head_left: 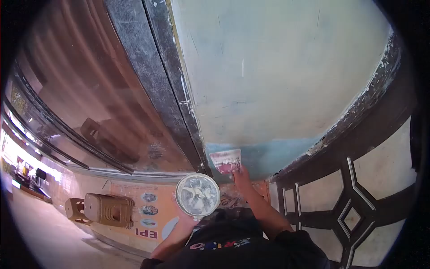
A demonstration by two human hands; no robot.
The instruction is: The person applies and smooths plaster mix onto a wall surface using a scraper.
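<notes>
My left hand [182, 214] holds up a round, pale-rimmed tub [197, 195] in front of my body, its fingers wrapped round the side. White paste streaks the inside of the tub. In my right hand [238, 174] is a broad putty knife [225, 160], gripped at its reddish lower part. White paste smears the blade, which overlaps the low part of the wall [268, 94]. Most of the wall carries a pale coat, with a bluish band [273, 157] along the bottom.
A dark, paint-marked frame [156, 67] borders the wall on the left, beside glass with a brown curtain [89, 58] showing. A dark panelled door [331, 188] stands right. Brown plastic stools [105, 209] and an orange printed banner [143, 193] lie left of me.
</notes>
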